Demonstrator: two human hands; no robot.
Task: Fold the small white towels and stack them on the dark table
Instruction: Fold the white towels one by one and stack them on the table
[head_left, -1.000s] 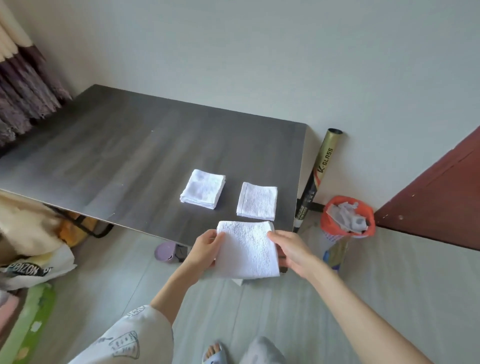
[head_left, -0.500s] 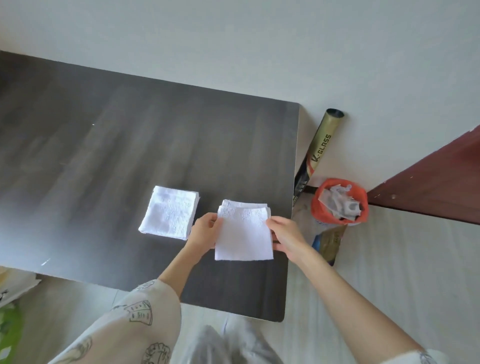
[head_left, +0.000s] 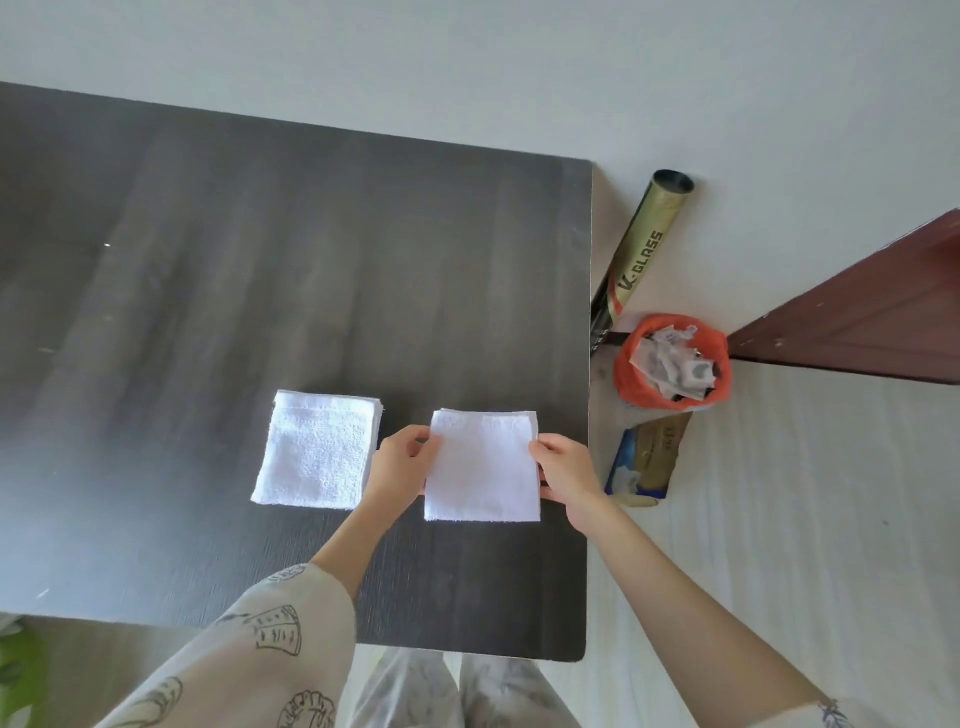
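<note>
From the head camera, the dark wood-grain table (head_left: 291, 249) fills the left and centre. At about 5 o'clock on its top, near the right edge, lies the folded small white terry towel (head_left: 483, 467), held from both sides. The left hand (head_left: 402, 462) pinches its left edge with curled fingers, and the right hand (head_left: 563, 470) pinches its right edge the same way. At 9 o'clock from this towel, just beside the left hand, a second folded white towel stack (head_left: 317, 452) rests on the table.

I think the held towel may land crooked, or its fold may open, if the two hands let go unevenly.

Whether another towel lies under the held one, I cannot tell. The fingertips below the cloth are hidden.
</note>
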